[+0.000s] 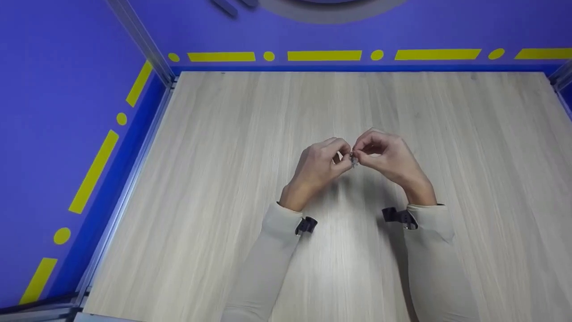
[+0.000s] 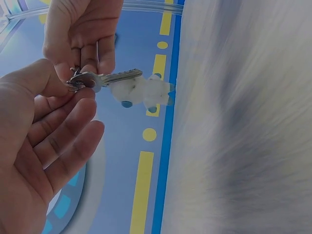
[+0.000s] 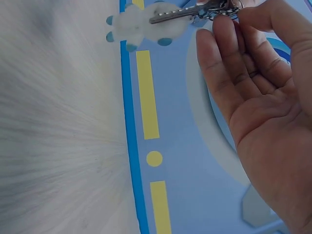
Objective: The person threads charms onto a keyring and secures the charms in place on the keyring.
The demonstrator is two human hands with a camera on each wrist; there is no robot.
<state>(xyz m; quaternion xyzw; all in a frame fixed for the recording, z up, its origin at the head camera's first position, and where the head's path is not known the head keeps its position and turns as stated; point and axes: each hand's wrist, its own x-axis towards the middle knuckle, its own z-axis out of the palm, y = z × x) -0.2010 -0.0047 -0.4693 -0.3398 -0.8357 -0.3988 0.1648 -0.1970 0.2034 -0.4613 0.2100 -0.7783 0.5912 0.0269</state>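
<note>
Above the middle of the table, my left hand (image 1: 319, 163) and right hand (image 1: 391, 156) meet fingertip to fingertip over a small bunch of metal. In the left wrist view this is a silver key (image 2: 122, 76) on a metal ring (image 2: 75, 80), with a white figure-shaped charm (image 2: 141, 92) with blue-green ends hanging beside it. My left thumb and forefinger pinch the ring, the other fingers loosely spread. My right thumb and forefinger pinch the ring from the opposite side. The right wrist view shows the key (image 3: 178, 14) lying across the charm (image 3: 161, 24), with a short chain (image 3: 214, 12) near my fingertips.
The wood-grain table (image 1: 214, 179) lies beneath both hands. A blue wall (image 1: 330, 36) with yellow dashes and dots stands along the back edge, and another blue wall (image 1: 53, 112) along the left. Metal framing (image 1: 138, 36) joins the walls at the corner.
</note>
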